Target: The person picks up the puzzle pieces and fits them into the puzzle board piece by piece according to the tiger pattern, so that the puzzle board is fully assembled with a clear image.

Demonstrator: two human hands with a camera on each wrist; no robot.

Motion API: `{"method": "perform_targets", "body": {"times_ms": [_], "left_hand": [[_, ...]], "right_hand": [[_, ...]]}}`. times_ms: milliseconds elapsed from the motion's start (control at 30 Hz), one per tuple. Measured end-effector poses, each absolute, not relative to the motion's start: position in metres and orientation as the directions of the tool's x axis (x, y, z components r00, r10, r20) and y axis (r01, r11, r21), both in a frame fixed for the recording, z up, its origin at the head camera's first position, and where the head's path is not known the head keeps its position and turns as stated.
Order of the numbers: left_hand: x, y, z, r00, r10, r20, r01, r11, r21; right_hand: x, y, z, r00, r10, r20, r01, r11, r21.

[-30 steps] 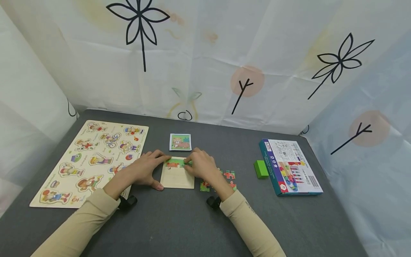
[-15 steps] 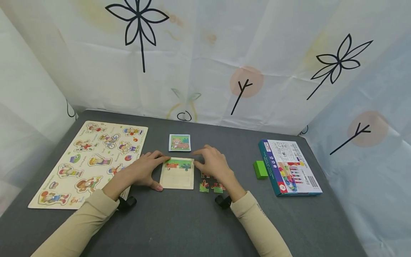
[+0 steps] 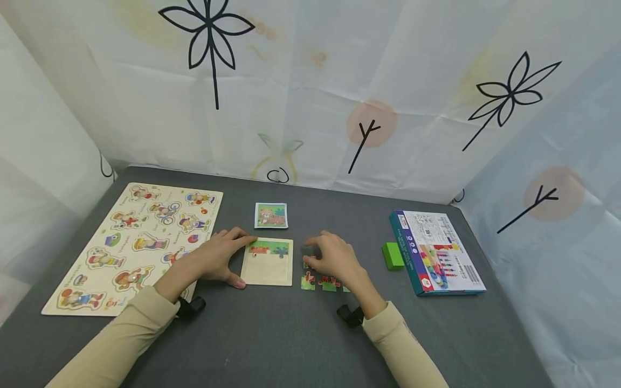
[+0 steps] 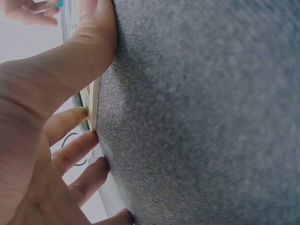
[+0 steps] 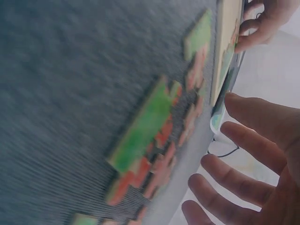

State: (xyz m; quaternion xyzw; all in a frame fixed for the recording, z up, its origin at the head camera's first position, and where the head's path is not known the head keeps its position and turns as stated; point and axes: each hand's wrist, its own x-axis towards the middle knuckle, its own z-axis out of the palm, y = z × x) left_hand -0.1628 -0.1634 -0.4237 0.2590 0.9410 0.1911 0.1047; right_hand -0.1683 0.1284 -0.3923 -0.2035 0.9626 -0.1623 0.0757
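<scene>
A small wooden puzzle tray (image 3: 267,272) lies flat on the grey table, with a few joined jigsaw pieces (image 3: 260,249) along its top side. My left hand (image 3: 218,254) rests at its left edge, thumb by the lower corner and index finger by the upper one, as the left wrist view also shows. Over the loose jigsaw pieces (image 3: 329,284) to the right hovers my right hand (image 3: 332,255). In the right wrist view its fingers (image 5: 234,178) are spread and hold nothing, above and beside a green-and-red jigsaw piece (image 5: 143,133). Some loose pieces are hidden under this hand.
A picture card (image 3: 271,215) lies behind the tray. On the left is a large figure puzzle board (image 3: 109,237), partly under the left forearm. A green block (image 3: 393,256) and a colourful flat box (image 3: 441,253) stand on the right. White cloth (image 3: 301,81) hangs behind the table.
My right hand has left the tray's upper right corner and moved right over the loose pieces. A blue-green piece now shows at that corner. My left hand has stayed put.
</scene>
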Motion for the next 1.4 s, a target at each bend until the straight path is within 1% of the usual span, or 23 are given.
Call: {"method": "perform_targets", "body": {"times_ms": [167,700,1100,1233,1400], "left_hand": [[-0.163,-0.163,-0.424,-0.848,0.519,-0.108,0.437,0.799,0.413],[-0.163,-0.164,-0.426,-0.84,0.536,-0.086,0.46,0.787,0.41],[-0.164,-0.165,-0.427,-0.838,0.538,-0.089,0.459,0.783,0.419],[-0.164,-0.164,-0.428,-0.836,0.541,-0.089,0.462,0.782,0.418],[-0.164,-0.165,-0.428,-0.839,0.538,-0.084,0.459,0.782,0.421]], "right_hand": [[-0.163,0.13,-0.398,-0.899,-0.43,-0.08,-0.375,0.852,-0.366],[-0.161,0.127,-0.404,-0.915,-0.395,-0.084,-0.345,0.873,-0.344],[-0.163,0.122,-0.406,-0.919,-0.386,-0.078,-0.319,0.846,-0.427],[-0.163,0.121,-0.404,-0.921,-0.388,-0.037,-0.335,0.838,-0.431],[-0.163,0.114,-0.402,-0.897,-0.44,0.033,-0.409,0.801,-0.438]]}}
